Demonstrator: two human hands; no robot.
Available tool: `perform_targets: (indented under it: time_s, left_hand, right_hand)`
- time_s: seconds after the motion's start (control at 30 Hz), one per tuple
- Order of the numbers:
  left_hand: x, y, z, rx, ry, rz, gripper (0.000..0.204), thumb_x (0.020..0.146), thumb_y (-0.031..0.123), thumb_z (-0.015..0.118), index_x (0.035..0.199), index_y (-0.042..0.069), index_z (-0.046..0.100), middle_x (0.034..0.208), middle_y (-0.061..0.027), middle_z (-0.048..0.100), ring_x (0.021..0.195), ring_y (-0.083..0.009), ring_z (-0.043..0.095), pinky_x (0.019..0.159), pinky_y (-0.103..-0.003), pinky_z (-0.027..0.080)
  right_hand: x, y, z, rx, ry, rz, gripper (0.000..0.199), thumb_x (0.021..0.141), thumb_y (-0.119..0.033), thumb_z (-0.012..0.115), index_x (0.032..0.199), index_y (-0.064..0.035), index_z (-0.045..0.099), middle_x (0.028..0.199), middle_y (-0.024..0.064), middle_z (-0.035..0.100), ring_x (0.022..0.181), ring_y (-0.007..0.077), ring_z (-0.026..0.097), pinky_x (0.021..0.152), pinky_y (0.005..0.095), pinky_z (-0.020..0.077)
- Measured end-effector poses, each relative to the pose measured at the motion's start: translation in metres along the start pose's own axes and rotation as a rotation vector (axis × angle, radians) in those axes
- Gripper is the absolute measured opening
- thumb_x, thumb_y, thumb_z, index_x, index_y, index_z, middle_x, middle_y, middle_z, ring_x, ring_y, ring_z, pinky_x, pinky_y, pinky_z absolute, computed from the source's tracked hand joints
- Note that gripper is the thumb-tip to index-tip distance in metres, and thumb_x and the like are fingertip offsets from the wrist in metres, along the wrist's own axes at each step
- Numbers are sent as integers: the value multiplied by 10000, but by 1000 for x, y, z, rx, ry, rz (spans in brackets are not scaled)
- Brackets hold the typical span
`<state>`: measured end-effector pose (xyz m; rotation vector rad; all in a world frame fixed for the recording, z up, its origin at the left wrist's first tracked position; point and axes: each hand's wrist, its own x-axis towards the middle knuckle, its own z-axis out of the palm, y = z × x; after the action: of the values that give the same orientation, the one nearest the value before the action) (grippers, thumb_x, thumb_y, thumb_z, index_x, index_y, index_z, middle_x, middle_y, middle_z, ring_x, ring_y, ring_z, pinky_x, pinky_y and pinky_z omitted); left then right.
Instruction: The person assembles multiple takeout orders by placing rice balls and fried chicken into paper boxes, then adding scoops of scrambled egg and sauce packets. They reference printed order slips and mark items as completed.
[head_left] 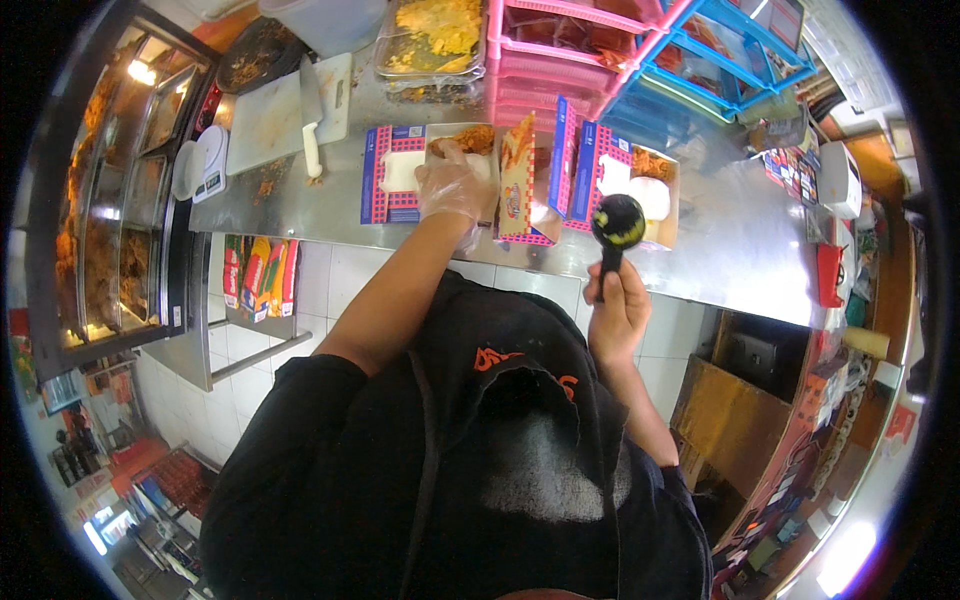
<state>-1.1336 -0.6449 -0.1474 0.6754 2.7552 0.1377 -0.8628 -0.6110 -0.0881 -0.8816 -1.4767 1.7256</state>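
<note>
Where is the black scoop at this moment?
In the head view, the black scoop is right of centre, held by the right hand at the steel counter's front edge, just before the right food box.

— What is held in the right hand [618,305]?
— A black scoop [617,222] is gripped by its handle above the steel counter [740,240].
— And the left hand [452,185]?
— A clear glove is worn, and the hand is laid on an open food box [405,172] where white rice and a fried piece [470,138] are seen.
— Anything beside it?
— A second open box [640,185] is set just behind the scoop.
</note>
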Motion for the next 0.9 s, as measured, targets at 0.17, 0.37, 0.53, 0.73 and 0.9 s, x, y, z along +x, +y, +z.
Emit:
perform_targets:
  time_s: [0.17, 0.37, 0.53, 0.73, 0.9]
  left_hand:
    - [2, 8, 6, -1, 47, 9, 1066, 864, 588, 602, 1605, -26, 144, 1343, -256, 609, 1257, -355, 584, 1068, -450, 370]
    - [7, 16, -1, 26, 127, -64, 974, 864, 584, 572, 1616, 77, 218, 1276, -221, 664, 1208, -353, 623, 1032, -476, 384]
    - [10, 16, -13, 14, 114, -29, 795, 862, 598, 590, 1496, 134, 467, 1235, -197, 683, 1155, -365, 643, 996, -485, 407]
    - [13, -2, -7, -80, 290, 180, 592, 873, 514, 616, 1292, 97, 606, 1136, -191, 683, 1106, -366, 632, 849, -520, 470]
    - [27, -16, 4, -37, 384, 331, 516, 819, 286, 663, 1293, 95, 599, 1142, -169, 651, 1090, -346, 607, 834, -502, 476]
  right_hand:
    - [-29, 23, -51, 163, 140, 16, 222, 1060, -69, 462, 1128, 65, 625, 935, 75, 633, 718, 94, 532, 633, 240, 435]
    - [-32, 26, -82, 220, 246, 60, 206, 1046, -66, 478, 1120, 57, 626, 951, 71, 627, 730, 98, 537, 640, 238, 428]
    - [-9, 19, -95, 154, 202, 31, 201, 1034, -53, 479, 1095, 57, 635, 937, 66, 626, 725, 97, 529, 636, 234, 415]
    - [48, 4, -72, 79, 26, 6, 204, 1029, -66, 490, 1055, 57, 651, 917, 65, 633, 707, 95, 518, 631, 241, 407]
    - [110, -18, -9, 87, -141, -97, 229, 1024, -63, 483, 1076, 45, 679, 841, 35, 627, 693, 94, 522, 632, 240, 414]
